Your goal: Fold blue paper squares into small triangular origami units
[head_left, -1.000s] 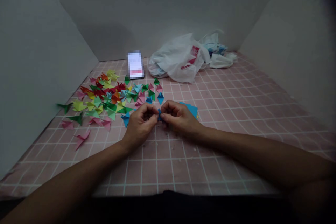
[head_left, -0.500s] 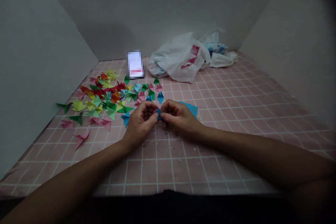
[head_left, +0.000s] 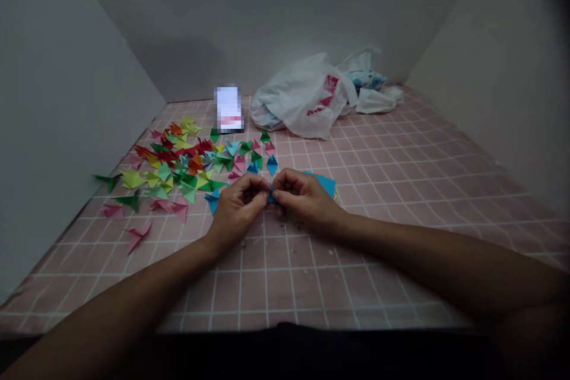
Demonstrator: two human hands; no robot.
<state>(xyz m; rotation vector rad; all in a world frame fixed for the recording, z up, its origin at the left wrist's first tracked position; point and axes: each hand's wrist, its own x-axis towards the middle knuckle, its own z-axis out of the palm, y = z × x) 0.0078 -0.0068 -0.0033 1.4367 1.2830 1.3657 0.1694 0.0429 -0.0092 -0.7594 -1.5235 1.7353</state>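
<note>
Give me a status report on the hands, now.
Left hand and right hand pinching small blue folded paper. Blue paper sheet under right hand's far side. Scattered origami pieces ahead of left hand.

Grey walls [head_left: 66, 101], pink grid mat [head_left: 401, 190]

Dim, soft light comes from no visible source and leaves no glare. The left hand [head_left: 238, 214] and right hand [head_left: 305, 199] cast faint shadows on the pink grid mat [head_left: 378, 202], whose lines bow toward darkened edges.
</note>
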